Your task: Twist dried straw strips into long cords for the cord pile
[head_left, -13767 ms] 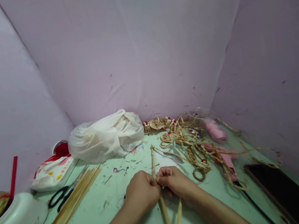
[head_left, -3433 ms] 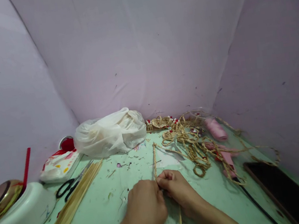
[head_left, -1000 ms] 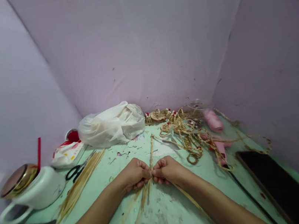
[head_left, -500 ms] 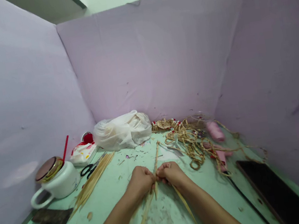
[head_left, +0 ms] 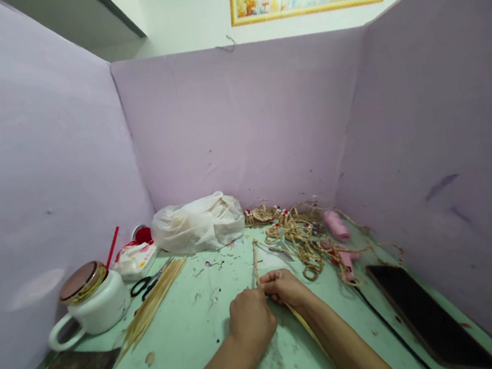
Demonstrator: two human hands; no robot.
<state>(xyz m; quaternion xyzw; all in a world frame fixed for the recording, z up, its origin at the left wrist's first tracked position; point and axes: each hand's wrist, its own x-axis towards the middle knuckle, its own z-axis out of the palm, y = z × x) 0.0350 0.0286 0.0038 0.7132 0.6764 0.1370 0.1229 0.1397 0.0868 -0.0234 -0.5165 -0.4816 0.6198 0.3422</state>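
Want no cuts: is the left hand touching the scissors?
Apart: the head view shows straw strips and green tabletop between the left hand and the scissors.

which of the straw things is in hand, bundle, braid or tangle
The thin braid: the right hand pinches it beside the curled left hand. The straw bundle lies left, by the scissors; the tangle lies farther right.
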